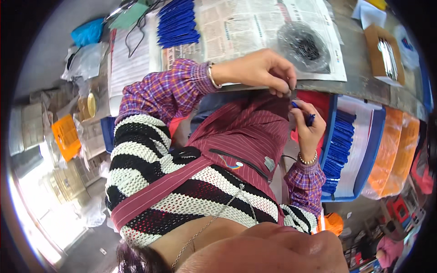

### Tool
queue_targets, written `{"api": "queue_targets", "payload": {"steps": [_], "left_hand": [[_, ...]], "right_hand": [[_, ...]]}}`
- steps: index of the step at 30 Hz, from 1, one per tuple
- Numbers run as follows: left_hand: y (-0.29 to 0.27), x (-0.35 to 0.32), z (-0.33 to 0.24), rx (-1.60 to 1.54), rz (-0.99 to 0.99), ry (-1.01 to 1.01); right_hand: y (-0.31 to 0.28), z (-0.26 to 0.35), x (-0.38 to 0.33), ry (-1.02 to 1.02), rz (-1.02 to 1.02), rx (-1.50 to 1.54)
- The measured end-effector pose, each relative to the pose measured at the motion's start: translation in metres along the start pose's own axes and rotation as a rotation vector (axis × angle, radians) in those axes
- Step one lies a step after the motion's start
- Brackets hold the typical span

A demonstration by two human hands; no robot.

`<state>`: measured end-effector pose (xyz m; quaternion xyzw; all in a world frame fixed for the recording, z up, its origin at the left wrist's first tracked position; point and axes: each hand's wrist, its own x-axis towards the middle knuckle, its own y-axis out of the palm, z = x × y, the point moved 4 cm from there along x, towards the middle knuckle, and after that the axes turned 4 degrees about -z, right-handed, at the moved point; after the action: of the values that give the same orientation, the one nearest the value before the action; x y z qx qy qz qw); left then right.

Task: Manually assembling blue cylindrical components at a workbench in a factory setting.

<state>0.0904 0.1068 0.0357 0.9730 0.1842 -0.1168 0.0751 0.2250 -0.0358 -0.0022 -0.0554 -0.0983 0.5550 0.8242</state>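
While the left hand (261, 68) rests at the near edge of the worktop (364, 77), its fingers (284, 84) are bunched together, pinching something too small to make out, just above the right hand (309, 129). The right hand's fingers (304, 113) are curled around a small dark blue piece (304, 112), which sits just below the worktop's near edge, over the lap, close to the other hand's fingertips.

Below the worktop's near edge stands a blue tray (364, 159) on its side; a dense row of dark blue pieces (340, 150) is packed along its left wall, with pale sheets beside them. Next to it sit orange bins (395, 150). On the worktop, a clear plastic bag (302, 45) holding small dark parts lies on spread newspaper (255, 27). Toward the far edge, a fanned stack of blue strips (177, 22) lies on white lined paper (129, 63). Toward the right edge, an open brown cardboard box (384, 54) holds thin shiny metal pieces.

Off the left edge, the floor is crowded with crumpled plastic bags (82, 59), an orange packet (66, 136) and stacked cartons (27, 127), with bright daylight coming in at the lower left.
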Motion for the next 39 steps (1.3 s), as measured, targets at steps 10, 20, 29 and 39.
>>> {"api": "queue_targets", "payload": {"steps": [10,20,29,39], "left_hand": [[0.006,-0.011,0.016,-0.012,-0.016,0.082],[0.001,-0.013,0.023,-0.044,-0.025,0.054],[0.007,-0.019,0.014,0.45,-0.232,0.392],[0.024,-0.009,0.016,0.523,-0.216,0.503]], "right_hand": [[0.01,0.006,-0.004,0.056,0.041,-0.031],[0.02,0.004,-0.004,0.189,0.078,0.069],[0.021,-0.003,-0.006,0.311,0.097,0.199],[0.011,-0.002,-0.008,0.478,0.053,0.319]]}}
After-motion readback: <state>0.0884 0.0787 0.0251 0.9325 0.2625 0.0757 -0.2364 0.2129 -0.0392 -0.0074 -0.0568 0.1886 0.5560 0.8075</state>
